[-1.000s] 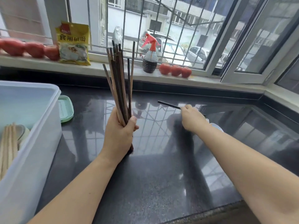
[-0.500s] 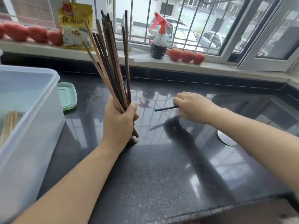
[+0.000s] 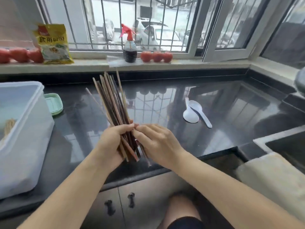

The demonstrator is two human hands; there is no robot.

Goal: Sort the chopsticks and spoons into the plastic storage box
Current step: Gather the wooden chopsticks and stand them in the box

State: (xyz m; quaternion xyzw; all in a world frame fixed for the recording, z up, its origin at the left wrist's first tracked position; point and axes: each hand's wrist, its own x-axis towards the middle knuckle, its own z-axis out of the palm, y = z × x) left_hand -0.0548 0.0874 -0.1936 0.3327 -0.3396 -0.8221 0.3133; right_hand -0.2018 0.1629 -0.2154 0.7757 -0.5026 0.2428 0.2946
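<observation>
Wooden chopsticks (image 3: pixel 113 111), light, stiff and prone to sliding apart, stand bundled above the counter (image 3: pixel 165 138), gripped low by the left hand (image 3: pixel 112 142) while the right hand (image 3: pixel 156 142) pinches their lower ends; grasping mid-bundle appears safest before transfer to the storage box (image 3: pixel 24 146).
</observation>
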